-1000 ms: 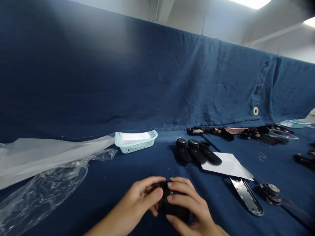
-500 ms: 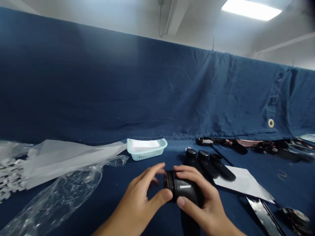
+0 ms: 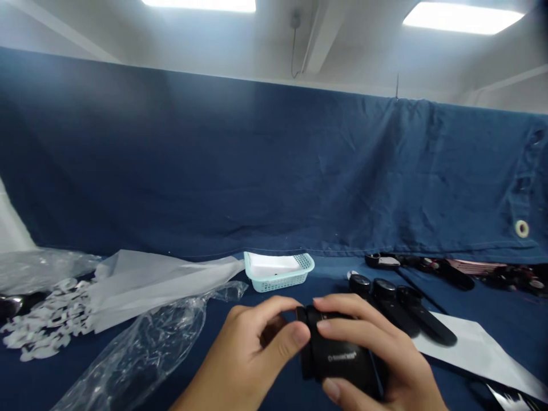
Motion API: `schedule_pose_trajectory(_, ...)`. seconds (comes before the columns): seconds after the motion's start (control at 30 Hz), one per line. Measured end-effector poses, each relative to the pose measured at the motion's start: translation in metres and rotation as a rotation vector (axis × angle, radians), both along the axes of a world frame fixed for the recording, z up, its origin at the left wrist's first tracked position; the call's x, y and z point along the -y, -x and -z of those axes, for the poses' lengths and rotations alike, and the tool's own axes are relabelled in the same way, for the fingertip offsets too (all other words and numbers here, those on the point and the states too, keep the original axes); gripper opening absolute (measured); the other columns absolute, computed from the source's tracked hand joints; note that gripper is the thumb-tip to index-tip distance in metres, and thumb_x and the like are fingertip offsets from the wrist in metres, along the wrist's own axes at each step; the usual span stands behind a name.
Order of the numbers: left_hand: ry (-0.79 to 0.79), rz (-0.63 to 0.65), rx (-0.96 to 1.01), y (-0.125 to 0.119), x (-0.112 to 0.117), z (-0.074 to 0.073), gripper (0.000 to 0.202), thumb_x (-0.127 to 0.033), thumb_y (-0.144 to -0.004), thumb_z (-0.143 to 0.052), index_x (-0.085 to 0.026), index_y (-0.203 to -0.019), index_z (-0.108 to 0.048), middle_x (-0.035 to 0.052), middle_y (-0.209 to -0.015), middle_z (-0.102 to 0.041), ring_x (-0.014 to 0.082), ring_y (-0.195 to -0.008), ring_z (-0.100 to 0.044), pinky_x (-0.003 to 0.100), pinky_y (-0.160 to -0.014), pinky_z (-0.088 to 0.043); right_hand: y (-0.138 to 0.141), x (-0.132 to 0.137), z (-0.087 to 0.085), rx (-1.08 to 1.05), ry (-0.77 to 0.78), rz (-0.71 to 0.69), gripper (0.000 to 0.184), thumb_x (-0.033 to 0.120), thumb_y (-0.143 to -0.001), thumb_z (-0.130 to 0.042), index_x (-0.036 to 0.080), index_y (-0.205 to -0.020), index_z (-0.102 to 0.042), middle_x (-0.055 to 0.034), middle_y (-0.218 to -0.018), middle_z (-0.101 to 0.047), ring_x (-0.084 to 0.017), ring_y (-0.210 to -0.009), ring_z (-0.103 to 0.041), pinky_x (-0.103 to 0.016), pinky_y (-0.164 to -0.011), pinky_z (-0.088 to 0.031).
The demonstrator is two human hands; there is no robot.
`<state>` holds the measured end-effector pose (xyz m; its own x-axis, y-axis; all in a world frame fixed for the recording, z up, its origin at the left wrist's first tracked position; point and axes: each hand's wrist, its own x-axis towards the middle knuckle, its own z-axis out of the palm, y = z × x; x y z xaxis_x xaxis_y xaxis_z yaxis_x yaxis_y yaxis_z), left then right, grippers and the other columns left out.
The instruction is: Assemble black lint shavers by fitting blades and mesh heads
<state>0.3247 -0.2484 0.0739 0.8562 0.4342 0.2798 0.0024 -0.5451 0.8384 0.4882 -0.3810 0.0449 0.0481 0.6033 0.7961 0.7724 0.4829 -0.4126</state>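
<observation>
My right hand wraps over a black barrel-shaped appliance with white lettering on its side, resembling a hair dryer body. Its fingers lie across the top and its thumb presses low on the near side. At the appliance's left end, my left hand pinches the ringed rim between thumb and fingers. Part of the rim is hidden behind that thumb. Several black handled pieces with round ends lie just beyond my right hand, partly over a white sheet.
A light-blue basket with white paper stands at the back. To the left lie clear plastic film, a whitish sheet and a heap of small white parts. Dark parts sit back right, before a blue cloth curtain.
My left fingers have closed onto the appliance's left end. The appliance sits lower and farther right in view, tilted a little differently. The whole view has shifted left and upward.
</observation>
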Motion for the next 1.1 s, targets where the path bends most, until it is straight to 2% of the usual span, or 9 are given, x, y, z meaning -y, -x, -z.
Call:
schedule_pose_trajectory(0.17,0.001,-0.105,0.042,0.006,-0.002,-0.002,0.091,-0.043,-0.057,-0.087,-0.039,-0.138,-0.044,0.0052,-0.132,-0.057,0.0321,-0.112,-0.058,0.045,-0.094,-0.049,-0.002,0.004,0.000,0.048,-0.056,0.088,0.038,0.025,-0.076,-0.075,0.031,-0.113,-0.065,-0.0062,-0.117,-0.068,-0.029,-0.106,-0.065,-0.038,-0.088,-0.058)
schedule_pose_trajectory(0.3,0.101,-0.022,-0.068,0.006,0.000,0.002,0.054,-0.047,-0.080,-0.067,-0.032,-0.131,-0.056,0.0070,-0.116,-0.067,0.0300,-0.102,-0.064,0.046,-0.090,-0.052,-0.004,0.007,0.000,0.110,-0.089,0.072,0.041,0.021,-0.073,-0.077,0.031,-0.112,-0.067,-0.0055,-0.114,-0.069,-0.030,-0.107,-0.065,-0.039,-0.089,-0.058)
schedule_pose_trajectory(0.43,0.171,-0.032,-0.060,0.003,0.006,0.005,0.098,-0.039,-0.055,-0.088,-0.041,-0.140,-0.041,0.0055,-0.132,-0.058,0.0297,-0.102,-0.064,0.042,-0.086,-0.055,-0.003,0.010,0.001,0.063,-0.090,0.118,0.040,0.020,-0.076,-0.075,0.032,-0.113,-0.065,-0.0055,-0.118,-0.067,-0.030,-0.110,-0.063,-0.041,-0.091,-0.056)
schedule_pose_trajectory(0.57,0.341,0.066,-0.042,0.000,0.008,0.006,0.070,-0.062,-0.079,-0.060,-0.028,-0.139,-0.045,0.0122,-0.113,-0.067,0.0229,-0.073,-0.070,0.038,-0.067,-0.059,-0.004,0.010,0.005,0.086,-0.066,0.079,0.041,0.024,-0.078,-0.074,0.032,-0.116,-0.063,-0.0061,-0.119,-0.067,-0.030,-0.112,-0.061,-0.041,-0.094,-0.055)
schedule_pose_trajectory(0.63,0.301,0.084,-0.044,0.001,0.008,0.005,0.067,-0.054,-0.078,-0.066,-0.030,-0.137,-0.047,0.0116,-0.122,-0.063,0.0258,-0.087,-0.070,0.041,-0.076,-0.058,-0.005,0.010,0.007,0.102,-0.060,0.065,0.041,0.024,-0.078,-0.075,0.032,-0.116,-0.063,-0.0065,-0.119,-0.067,-0.030,-0.112,-0.062,-0.042,-0.093,-0.055)
schedule_pose_trajectory(0.73,0.216,0.004,0.028,0.003,0.008,0.004,0.088,-0.045,-0.064,-0.082,-0.040,-0.141,-0.039,0.0071,-0.139,-0.052,0.0316,-0.114,-0.060,0.046,-0.093,-0.051,-0.007,0.009,0.009,0.070,-0.055,0.066,0.041,0.026,-0.078,-0.074,0.033,-0.116,-0.063,-0.0072,-0.119,-0.067,-0.032,-0.110,-0.063,-0.043,-0.090,-0.057)
schedule_pose_trajectory(0.87,0.295,0.058,-0.042,0.001,0.007,0.007,0.058,-0.050,-0.083,-0.063,-0.032,-0.137,-0.049,0.0095,-0.126,-0.063,0.0289,-0.099,-0.068,0.046,-0.087,-0.055,-0.008,0.008,0.011,0.123,-0.066,0.037,0.042,0.025,-0.078,-0.075,0.032,-0.117,-0.063,-0.0069,-0.116,-0.068,-0.031,-0.110,-0.063,-0.043,-0.091,-0.056)
schedule_pose_trajectory(1.0,0.155,0.025,-0.006,-0.001,0.004,0.011,0.088,-0.043,-0.060,-0.085,-0.041,-0.138,-0.044,0.0046,-0.149,-0.041,0.0364,-0.127,-0.048,0.053,-0.099,-0.046,-0.006,0.007,0.014,0.029,-0.057,0.069,0.039,0.027,-0.079,-0.074,0.033,-0.116,-0.062,-0.0069,-0.120,-0.066,-0.031,-0.112,-0.062,-0.044,-0.091,-0.056)
schedule_pose_trajectory(1.1,0.231,0.063,0.006,-0.001,0.003,0.014,0.070,-0.050,-0.074,-0.072,-0.034,-0.138,-0.047,0.0092,-0.137,-0.055,0.0350,-0.119,-0.056,0.052,-0.094,-0.050,-0.005,0.006,0.016,0.017,-0.058,0.016,0.043,0.031,-0.078,-0.075,0.034,-0.119,-0.060,-0.0066,-0.118,-0.067,-0.031,-0.110,-0.063,-0.043,-0.090,-0.057)
